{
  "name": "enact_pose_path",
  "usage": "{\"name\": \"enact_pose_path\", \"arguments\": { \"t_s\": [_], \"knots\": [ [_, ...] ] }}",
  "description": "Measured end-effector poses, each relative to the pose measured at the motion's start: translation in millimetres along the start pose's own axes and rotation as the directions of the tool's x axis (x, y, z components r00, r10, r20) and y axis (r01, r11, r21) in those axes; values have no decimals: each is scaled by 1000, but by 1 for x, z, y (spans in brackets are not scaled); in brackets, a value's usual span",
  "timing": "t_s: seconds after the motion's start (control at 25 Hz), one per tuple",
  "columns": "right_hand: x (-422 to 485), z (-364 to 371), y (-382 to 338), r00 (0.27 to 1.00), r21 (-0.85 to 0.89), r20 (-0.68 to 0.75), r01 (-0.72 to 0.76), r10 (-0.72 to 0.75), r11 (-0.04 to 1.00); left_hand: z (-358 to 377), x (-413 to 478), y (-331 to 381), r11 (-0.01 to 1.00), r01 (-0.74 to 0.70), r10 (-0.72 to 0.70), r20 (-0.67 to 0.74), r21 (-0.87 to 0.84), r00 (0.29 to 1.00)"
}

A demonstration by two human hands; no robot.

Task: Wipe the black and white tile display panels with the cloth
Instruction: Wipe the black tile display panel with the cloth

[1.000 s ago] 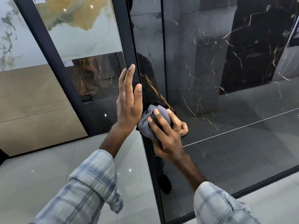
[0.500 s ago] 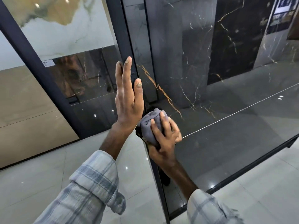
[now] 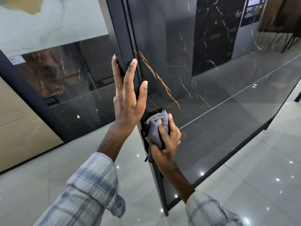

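Cloth (image 3: 156, 128) bunched against the black panel (image 3: 219, 128), low beside its frame edge (image 3: 125, 38).
Our right hand (image 3: 166, 142) curls its fingers round the wad to press it on the gloss; our left hand (image 3: 128, 100), fingers straight, straddles the frame, likely steadying the panel against that push.

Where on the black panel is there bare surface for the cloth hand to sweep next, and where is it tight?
Free: the black panel right of the cloth, above and below the thin joint line, and up along the gold vein. Tight: the left edge, where the left hand rests on the frame post just above the right hand.
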State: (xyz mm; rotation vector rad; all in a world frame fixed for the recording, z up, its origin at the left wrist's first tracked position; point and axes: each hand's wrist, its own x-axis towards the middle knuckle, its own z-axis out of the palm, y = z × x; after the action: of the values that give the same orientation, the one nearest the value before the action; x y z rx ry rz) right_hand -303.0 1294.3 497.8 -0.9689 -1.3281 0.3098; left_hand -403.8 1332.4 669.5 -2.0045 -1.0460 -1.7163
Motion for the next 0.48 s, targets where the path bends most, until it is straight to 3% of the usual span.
{"name": "enact_pose_path", "arguments": {
  "t_s": [0.04,0.08,0.12,0.2,0.24,0.32,0.4,0.48],
  "knots": [
    [3,-3,19,999,-35,-17,44,-44,998,1,0,-1,1000,-10,9,-8,-12,1000],
    [7,-4,43,994,-1,-94,-57,56,998,1,0,-2,1000,-7,7,-7,-26,1000],
    [14,-6,64,939,128,-213,-246,269,961,1,0,-3,999,-1,1,1,-36,1000],
    [19,-9,77,708,445,-275,-506,650,739,1,0,-3,999,-9,9,2,-43,1000],
    [14,-4,62,649,501,-241,-554,722,665,1,0,-3,999,-18,18,-7,-47,1000],
    [-2,10,19,703,409,-165,-590,692,696,2,2,-2,998,-25,24,-22,-59,999],
    [-22,15,-3,883,250,-108,-420,456,872,2,2,-2,998,-18,17,-19,-54,1000],
    [-21,7,14,936,160,-103,-318,337,934,2,1,-3,999,-8,7,-12,-48,1000]
  ]
}}
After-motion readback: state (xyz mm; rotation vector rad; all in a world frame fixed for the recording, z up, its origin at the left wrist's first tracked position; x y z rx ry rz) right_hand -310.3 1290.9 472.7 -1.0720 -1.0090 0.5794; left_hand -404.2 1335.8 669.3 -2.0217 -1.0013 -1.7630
